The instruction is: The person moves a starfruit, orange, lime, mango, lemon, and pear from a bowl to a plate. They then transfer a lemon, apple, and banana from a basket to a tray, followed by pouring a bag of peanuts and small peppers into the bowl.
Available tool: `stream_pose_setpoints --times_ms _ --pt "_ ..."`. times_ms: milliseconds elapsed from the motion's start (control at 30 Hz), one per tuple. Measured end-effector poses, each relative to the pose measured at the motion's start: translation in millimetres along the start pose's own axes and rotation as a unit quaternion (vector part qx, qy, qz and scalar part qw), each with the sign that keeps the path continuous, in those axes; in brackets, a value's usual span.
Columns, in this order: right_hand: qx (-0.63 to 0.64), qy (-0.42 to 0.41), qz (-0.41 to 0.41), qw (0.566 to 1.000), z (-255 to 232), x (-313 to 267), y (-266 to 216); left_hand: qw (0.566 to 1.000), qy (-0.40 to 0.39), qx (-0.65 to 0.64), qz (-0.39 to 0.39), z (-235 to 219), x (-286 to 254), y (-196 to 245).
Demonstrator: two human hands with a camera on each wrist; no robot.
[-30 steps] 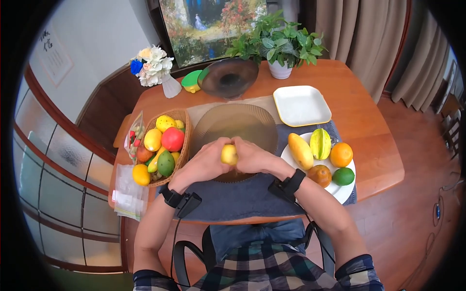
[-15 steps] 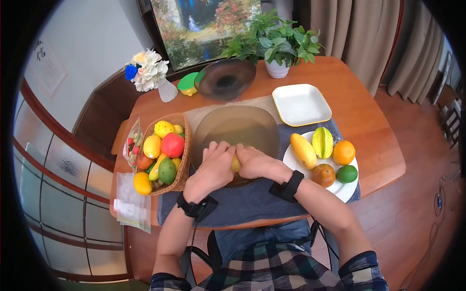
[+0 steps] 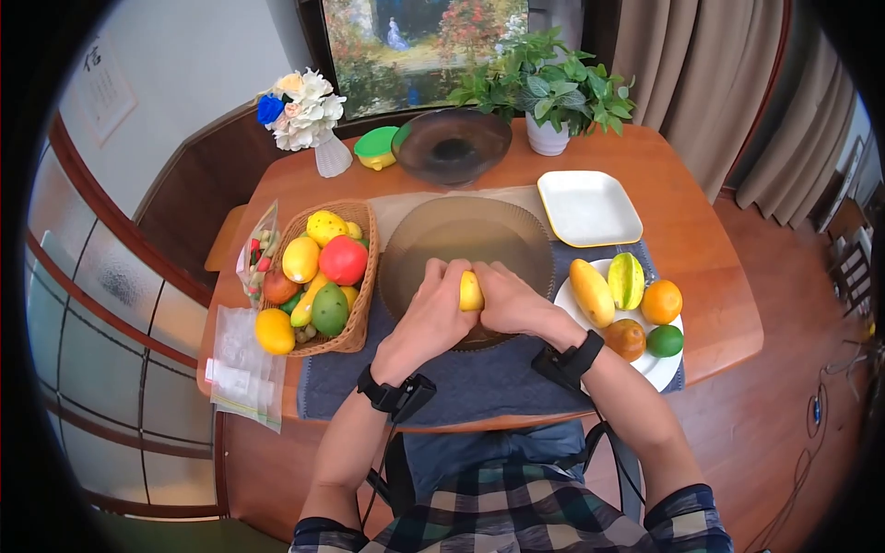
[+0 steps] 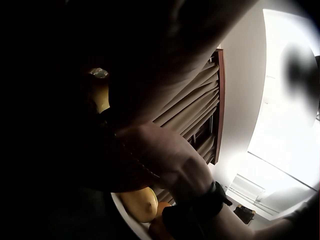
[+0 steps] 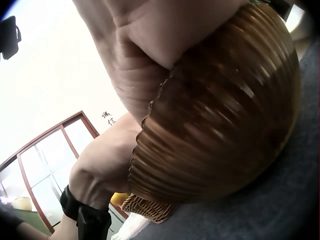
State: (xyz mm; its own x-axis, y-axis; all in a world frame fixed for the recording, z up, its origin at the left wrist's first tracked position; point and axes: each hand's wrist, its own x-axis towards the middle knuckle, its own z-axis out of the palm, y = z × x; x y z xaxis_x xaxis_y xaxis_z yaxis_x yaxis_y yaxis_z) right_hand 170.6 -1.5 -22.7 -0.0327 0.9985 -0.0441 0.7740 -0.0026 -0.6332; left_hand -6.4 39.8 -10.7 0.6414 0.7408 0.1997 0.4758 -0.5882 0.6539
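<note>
In the head view my left hand (image 3: 433, 309) and right hand (image 3: 518, 300) come together over the near side of a ribbed amber bowl (image 3: 413, 230). Between them they grip a small yellow fruit (image 3: 471, 291), fingers curled about its two sides and most of it covered. Its exact kind does not show. A sliver of the yellow fruit (image 4: 101, 95) appears past the dark hand in the left wrist view. From the right wrist, the bowl's ribbed wall (image 5: 225, 115) hides the fingertips, with the right hand (image 5: 165, 30) over its rim.
Left of the bowl stands a wicker basket (image 3: 367, 267) of mixed fruit, beside plastic bags (image 3: 247, 359). To the right are a white plate (image 3: 666, 369) with several fruits and a white tray (image 3: 590, 207). A dark glass dish (image 3: 433, 157), flower vase (image 3: 334, 157) and potted plant (image 3: 548, 138) line the back.
Both hands keep hold of the yellow fruit and shift their fingers around it. More of it shows now than half a second ago. The head view has swung slightly.
</note>
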Motion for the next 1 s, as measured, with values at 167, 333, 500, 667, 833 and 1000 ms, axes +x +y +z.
stream_pose_setpoints --times_ms 167,333,500,667,833,1000 --pt "0.005 -0.105 0.033 0.994 -10.4 2.9 -7.8 0.996 -0.061 0.057 0.026 -11.6 3.6 -0.3" --pt "-0.043 -0.085 0.082 0.992 -10.3 -4.9 -21.7 0.98 -0.024 0.186 0.058 -10.2 -5.5 -6.0" --pt "-0.017 -0.042 0.034 0.998 3.4 -0.1 -7.5 0.984 -0.071 0.161 0.02 -11.2 -2.4 -1.9" --pt "0.069 -0.028 -0.025 0.997 -0.6 5.3 -1.0 0.994 -0.056 0.092 0.002 -15.0 0.7 1.4" --pt "0.125 0.037 -0.062 0.99 -9.3 -1.9 -10.7 0.996 0.007 0.055 0.073 -22.7 0.3 -5.0" --pt "0.137 0.076 -0.037 0.987 -36.0 -13.5 -27.8 0.999 0.031 -0.031 0.006 -26.3 -3.7 -10.4"
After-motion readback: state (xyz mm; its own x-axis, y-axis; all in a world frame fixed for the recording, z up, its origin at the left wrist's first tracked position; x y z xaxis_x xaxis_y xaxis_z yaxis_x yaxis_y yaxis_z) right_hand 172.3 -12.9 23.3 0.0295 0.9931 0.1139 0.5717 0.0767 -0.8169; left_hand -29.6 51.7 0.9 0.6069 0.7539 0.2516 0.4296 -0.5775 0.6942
